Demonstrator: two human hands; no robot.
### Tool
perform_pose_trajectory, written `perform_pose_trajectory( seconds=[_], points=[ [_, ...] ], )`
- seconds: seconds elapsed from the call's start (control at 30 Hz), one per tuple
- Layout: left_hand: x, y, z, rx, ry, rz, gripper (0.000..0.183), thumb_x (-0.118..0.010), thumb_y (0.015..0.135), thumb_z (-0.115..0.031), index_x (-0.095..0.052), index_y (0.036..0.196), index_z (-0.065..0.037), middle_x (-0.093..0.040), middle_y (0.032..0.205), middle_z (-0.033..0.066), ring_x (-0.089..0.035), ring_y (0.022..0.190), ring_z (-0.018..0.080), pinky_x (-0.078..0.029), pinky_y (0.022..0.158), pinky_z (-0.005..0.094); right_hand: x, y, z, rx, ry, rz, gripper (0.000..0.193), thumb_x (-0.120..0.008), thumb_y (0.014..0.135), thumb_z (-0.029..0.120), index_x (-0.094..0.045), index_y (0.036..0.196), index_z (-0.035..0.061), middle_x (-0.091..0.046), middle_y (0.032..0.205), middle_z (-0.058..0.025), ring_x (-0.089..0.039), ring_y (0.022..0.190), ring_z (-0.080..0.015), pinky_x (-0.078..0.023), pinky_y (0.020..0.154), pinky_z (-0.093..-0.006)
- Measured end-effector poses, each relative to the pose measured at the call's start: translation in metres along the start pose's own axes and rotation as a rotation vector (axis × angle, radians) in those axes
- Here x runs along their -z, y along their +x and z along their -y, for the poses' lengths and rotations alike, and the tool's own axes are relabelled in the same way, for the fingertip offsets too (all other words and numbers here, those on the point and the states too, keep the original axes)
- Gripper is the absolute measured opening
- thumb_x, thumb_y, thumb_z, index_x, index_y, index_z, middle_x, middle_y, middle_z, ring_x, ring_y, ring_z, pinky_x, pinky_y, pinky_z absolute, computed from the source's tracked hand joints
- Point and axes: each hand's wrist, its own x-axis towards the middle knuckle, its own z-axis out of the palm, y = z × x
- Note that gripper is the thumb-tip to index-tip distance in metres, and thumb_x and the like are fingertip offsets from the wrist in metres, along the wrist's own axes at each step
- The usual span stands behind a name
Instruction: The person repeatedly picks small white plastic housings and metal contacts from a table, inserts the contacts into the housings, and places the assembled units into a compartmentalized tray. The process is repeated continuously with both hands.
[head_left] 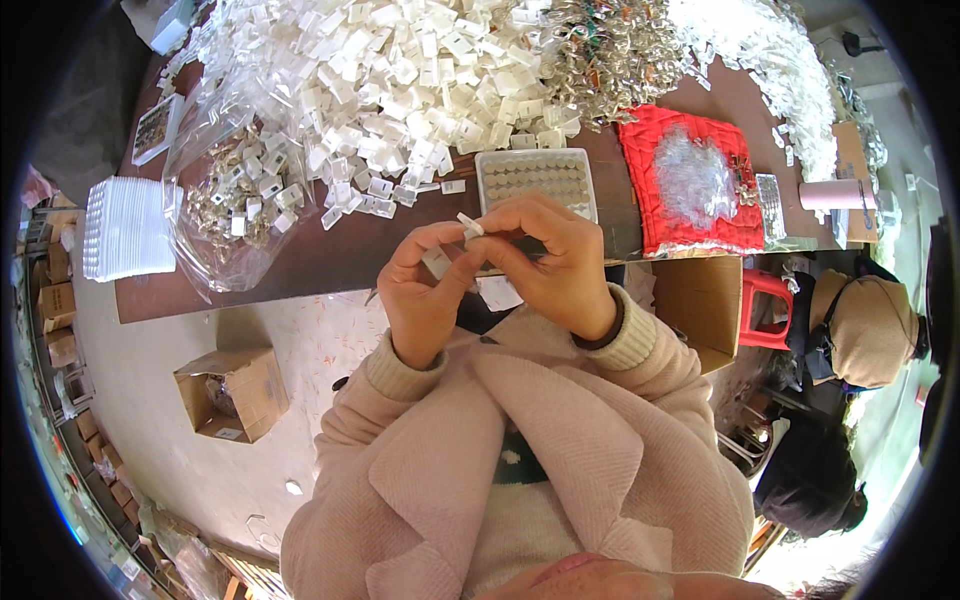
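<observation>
My left hand (pixel 425 295) and my right hand (pixel 553 257) meet over the table's front edge. Thumbs and forefingers of both pinch a small white plastic piece (pixel 469 226). Another whitish piece (pixel 437 262) shows between the left fingers and palm; how it is held is partly hidden. Just beyond the hands lies a clear tray (pixel 590 190) with rows of round, flat, silvery discs. Farther off spreads a large heap of small white plastic cases (pixel 400 90), with a few loose ones near its front.
Left on the table (pixel 215 268) are a clear bag (pixel 260 190) of metal parts and white cases, and stacked white trays (pixel 130 230). A metal-clip pile (pixel 610 60), red cloth (pixel 640 170) with clear bits, and pink roll (pixel 835 195) lie right. Cardboard boxes (pixel 262 385) (pixel 700 300) stand below.
</observation>
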Motion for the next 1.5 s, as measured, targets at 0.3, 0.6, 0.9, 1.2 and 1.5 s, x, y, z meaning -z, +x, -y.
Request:
perform_pose_trajectory(
  seconds=[0.3,0.6,0.9,1.2,1.5],
  points=[
    [0.004,0.008,0.0,0.317,-0.237,-0.059,0.022,-0.059,0.1,-0.006,-0.06,0.12,0.001,-0.07,0.097,0.011,-0.054,0.06,0.0073,-0.038,0.046,0.0177,0.065,0.12,-0.061,0.349,-0.532,-0.139,0.013,-0.069,0.088,0.004,-0.073,0.1,0.0079,-0.07,0.089,-0.0104,-0.068,0.073,-0.0266,-0.054,0.064,-0.0332],
    [0.014,0.008,-0.007,0.35,-0.286,-0.076,0.019,-0.062,0.098,-0.004,-0.062,0.116,0.003,-0.071,0.095,0.0126,-0.051,0.053,0.0057,-0.033,0.042,0.0175,0.032,0.193,-0.1,0.43,-1.003,-0.043,0.018,-0.076,0.079,0.012,-0.075,0.097,0.0141,-0.064,0.097,-0.0053,-0.064,0.097,-0.0273,-0.054,0.081,-0.0395],
    [0.018,0.006,-0.003,0.387,-0.338,-0.052,0.019,-0.062,0.098,-0.005,-0.062,0.116,0.0,-0.071,0.097,0.0113,-0.053,0.057,0.0055,-0.032,0.042,0.017,0.055,0.195,-0.084,0.484,-0.786,-0.171,0.013,-0.074,0.082,0.008,-0.072,0.096,0.0087,-0.068,0.094,-0.0074,-0.066,0.089,-0.0292,-0.055,0.077,-0.0384],
    [0.002,0.002,-0.004,0.432,-0.317,-0.021,0.02,-0.063,0.097,-0.004,-0.061,0.117,0.0,-0.072,0.101,0.0121,-0.06,0.065,0.0064,-0.033,0.041,0.0159,0.121,0.121,-0.04,-0.021,-0.27,-0.109,0.013,-0.075,0.089,0.009,-0.073,0.099,0.001,-0.075,0.087,-0.0061,-0.069,0.08,-0.0112,-0.053,0.072,-0.0259],
    [-0.024,0.008,-0.002,0.431,-0.254,0.189,0.025,-0.064,0.097,-0.008,-0.06,0.119,0.004,-0.07,0.11,0.014,-0.049,0.06,0.0036,-0.032,0.042,0.0145,0.105,0.008,-0.028,0.134,-0.461,-0.054,0.014,-0.075,0.079,-0.002,-0.068,0.09,0.0025,-0.066,0.086,-0.0111,-0.065,0.081,-0.0299,-0.053,0.072,-0.0383]
  ],
)
